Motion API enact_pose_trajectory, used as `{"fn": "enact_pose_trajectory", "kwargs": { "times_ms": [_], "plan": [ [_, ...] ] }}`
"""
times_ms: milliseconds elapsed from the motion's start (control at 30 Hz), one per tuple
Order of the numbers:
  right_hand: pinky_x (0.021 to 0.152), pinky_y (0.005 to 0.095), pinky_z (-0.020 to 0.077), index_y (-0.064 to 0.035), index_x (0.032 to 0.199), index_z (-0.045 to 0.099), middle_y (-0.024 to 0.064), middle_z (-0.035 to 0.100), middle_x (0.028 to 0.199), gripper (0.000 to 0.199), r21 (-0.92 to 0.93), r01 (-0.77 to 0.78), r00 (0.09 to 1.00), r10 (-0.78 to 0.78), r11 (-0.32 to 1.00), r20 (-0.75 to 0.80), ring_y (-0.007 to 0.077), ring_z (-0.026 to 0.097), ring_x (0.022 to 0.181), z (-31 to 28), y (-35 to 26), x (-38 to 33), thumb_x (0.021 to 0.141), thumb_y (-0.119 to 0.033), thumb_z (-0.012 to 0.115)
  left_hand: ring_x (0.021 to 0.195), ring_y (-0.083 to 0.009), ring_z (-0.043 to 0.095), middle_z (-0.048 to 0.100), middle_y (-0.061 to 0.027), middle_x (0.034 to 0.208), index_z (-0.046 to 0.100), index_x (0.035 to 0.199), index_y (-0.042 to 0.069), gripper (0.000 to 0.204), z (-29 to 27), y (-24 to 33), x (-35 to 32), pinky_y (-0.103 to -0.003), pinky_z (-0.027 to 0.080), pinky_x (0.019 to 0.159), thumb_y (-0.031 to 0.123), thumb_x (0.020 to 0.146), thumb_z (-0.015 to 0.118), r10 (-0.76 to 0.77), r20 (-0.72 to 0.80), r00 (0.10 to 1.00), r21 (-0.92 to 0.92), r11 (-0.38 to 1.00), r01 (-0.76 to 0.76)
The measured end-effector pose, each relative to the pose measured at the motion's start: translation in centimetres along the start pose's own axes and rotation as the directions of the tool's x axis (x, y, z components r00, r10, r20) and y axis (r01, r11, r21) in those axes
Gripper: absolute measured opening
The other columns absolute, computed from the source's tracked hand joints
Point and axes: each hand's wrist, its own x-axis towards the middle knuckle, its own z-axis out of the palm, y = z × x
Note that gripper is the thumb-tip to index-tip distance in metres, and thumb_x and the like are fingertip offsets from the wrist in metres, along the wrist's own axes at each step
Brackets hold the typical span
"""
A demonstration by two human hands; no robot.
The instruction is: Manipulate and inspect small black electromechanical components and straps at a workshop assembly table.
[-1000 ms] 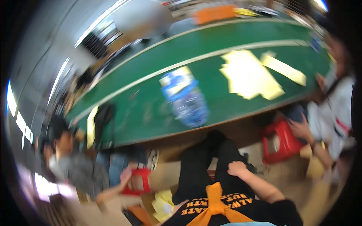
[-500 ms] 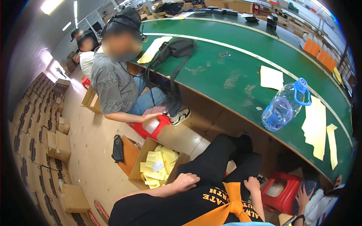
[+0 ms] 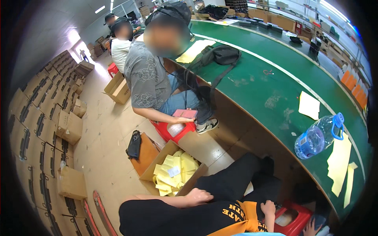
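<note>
Head view shows left hand [image 3: 199,196] and right hand [image 3: 268,208] resting curled, any grip unclear, right of the open carton [image 3: 193,180], best kept loose.

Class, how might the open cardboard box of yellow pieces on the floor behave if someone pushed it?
The cardboard box would probably slide rather than roll, given its flat sides. Its walls look thin, so they may flex where pushed. The yellow pieces lie loosely heaped under an open top, so they would likely shift, and some might spill if it tipped.
</note>
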Motion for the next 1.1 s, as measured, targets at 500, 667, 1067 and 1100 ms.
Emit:
{"fn": "enact_pose_trajectory", "kwargs": {
  "times_ms": [500,667,1067,1100],
  "plan": [
    [0.078,0.0434,0.0457,0.0049,0.084,0.061,0.0274,0.058,0.088,0.035,0.08,0.029,0.999,-0.027,0.996,-0.023,0.0393,0.057,0.085,-0.7,0.0,-0.3,0.067,-0.025,0.055,0.074,-0.0262,0.054,0.047,-0.0082,0.081,0.047,0.09,0.007,0.023,-2.4,2.8,-9.7,-0.035,0.045,0.056,0.025,0.078,0.054,-0.286,0.041,0.957,-0.287,0.914,0.286],
    [0.076,0.0435,0.0466,0.0048,0.082,0.061,0.0271,0.059,0.084,0.034,0.063,0.044,0.999,-0.042,0.997,-0.034,0.0389,0.058,0.082,-0.7,0.1,0.2,0.068,-0.026,0.056,0.074,-0.0262,0.054,0.047,-0.0084,0.081,0.047,0.09,0.006,0.023,-2.7,4.0,-10.2,-0.035,0.045,0.056,0.024,0.078,0.054,-0.186,0.064,0.98,-0.334,0.922,0.197],
    [0.075,0.0437,0.0469,0.0042,0.078,0.062,0.0264,0.059,0.081,0.031,0.091,0.031,0.996,-0.023,0.995,-0.086,0.0389,0.059,0.08,-0.7,-0.1,-0.5,0.067,-0.025,0.056,0.073,-0.0262,0.053,0.047,-0.009,0.08,0.047,0.089,0.005,0.021,-3.7,5.2,-9.7,-0.034,0.044,0.058,0.022,0.078,0.053,0.111,0.124,0.986,-0.444,0.895,-0.045],
    [0.075,0.0437,0.0469,0.0042,0.078,0.062,0.0264,0.059,0.081,0.031,0.093,0.028,0.996,-0.02,0.995,-0.085,0.0389,0.059,0.08,-0.7,-0.1,-0.4,0.067,-0.025,0.056,0.073,-0.0262,0.053,0.047,-0.0091,0.08,0.047,0.089,0.005,0.021,-3.8,5.4,-9.7,-0.034,0.044,0.058,0.021,0.078,0.053,0.136,0.128,0.982,-0.456,0.888,-0.064]
  ]
}}
